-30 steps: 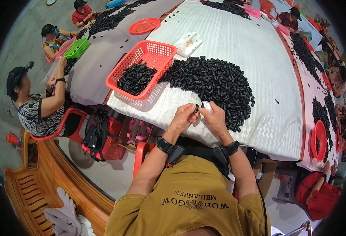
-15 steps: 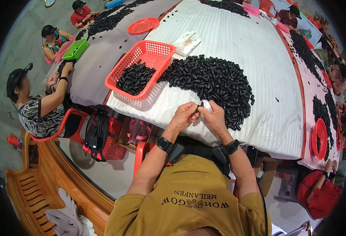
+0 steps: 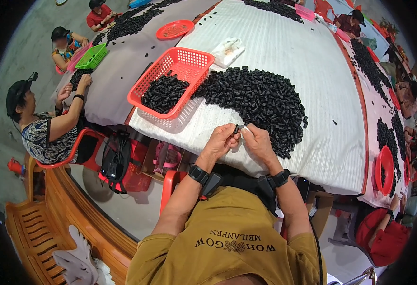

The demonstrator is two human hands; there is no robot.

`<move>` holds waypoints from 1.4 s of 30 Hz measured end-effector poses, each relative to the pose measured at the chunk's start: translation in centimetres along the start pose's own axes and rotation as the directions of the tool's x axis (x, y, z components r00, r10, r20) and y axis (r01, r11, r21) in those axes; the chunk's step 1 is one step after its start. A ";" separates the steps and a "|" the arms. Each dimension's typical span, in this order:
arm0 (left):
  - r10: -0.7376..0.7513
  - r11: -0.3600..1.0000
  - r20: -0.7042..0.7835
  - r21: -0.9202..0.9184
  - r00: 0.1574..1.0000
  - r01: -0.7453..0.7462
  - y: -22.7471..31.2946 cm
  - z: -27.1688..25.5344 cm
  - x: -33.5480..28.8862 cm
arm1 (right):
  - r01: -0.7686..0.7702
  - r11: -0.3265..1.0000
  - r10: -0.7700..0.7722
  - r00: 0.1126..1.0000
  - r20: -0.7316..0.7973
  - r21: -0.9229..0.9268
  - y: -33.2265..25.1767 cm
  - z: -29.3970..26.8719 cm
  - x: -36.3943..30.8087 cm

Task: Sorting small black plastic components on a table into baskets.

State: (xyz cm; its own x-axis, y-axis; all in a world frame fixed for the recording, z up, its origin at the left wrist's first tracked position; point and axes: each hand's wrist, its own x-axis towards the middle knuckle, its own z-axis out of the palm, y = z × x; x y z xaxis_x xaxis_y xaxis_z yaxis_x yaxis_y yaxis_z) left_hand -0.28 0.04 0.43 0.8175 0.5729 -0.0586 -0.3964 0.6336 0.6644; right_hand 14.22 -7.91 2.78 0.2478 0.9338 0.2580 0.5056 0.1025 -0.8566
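Over the near edge of the white-covered table, my left hand (image 3: 224,139) pinches a small dark piece (image 3: 237,128) between thumb and fingers. Its look matches the short black cylinder-like pieces in the pile. Close beside it, my right hand (image 3: 257,141) is closed, its fingertips meeting the piece; a small pale sliver shows there, too small to name. Just beyond both hands spreads a large pile of short black pieces (image 3: 260,97). To its left a red perforated basket (image 3: 192,59) holds more black pieces (image 3: 164,94) at its near end.
A white tissue pack (image 3: 227,51) lies behind the pile, and a red plate (image 3: 175,30) farther left. Co-workers sit around the tables, one close on my left (image 3: 42,118). A green basket (image 3: 92,56) stands by them. At right is a red bowl (image 3: 385,166). A wooden bench (image 3: 42,232) stands lower left.
The pale, shiny thing at my right fingertips showed larger before; now only a small sliver shows. The dark piece in my left hand is more visible. The basket and pile have not visibly moved.
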 end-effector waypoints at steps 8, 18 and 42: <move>0.018 0.999 0.012 -0.041 1.000 -0.017 0.0 -0.1 0.0 | -0.001 1.000 0.001 1.000 0.013 -0.032 -0.8 -0.2 0.0; -0.006 0.999 -0.006 -0.040 1.000 0.006 0.3 0.4 -0.2 | -0.006 0.998 0.010 0.998 0.067 -0.059 -0.9 -0.4 0.1; 0.011 0.997 -0.005 -0.079 1.000 -0.012 0.1 0.2 0.2 | -0.043 0.999 0.043 0.999 0.017 0.007 -0.5 0.0 -0.1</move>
State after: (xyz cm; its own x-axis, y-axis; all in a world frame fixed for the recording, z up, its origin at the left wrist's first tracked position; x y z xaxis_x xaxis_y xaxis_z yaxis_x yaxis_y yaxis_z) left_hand -0.05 0.12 0.63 0.8109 0.5826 -0.0545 -0.4378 0.6659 0.6041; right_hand 13.90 -8.08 3.16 0.2552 0.9430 0.2138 0.4888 0.0649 -0.8700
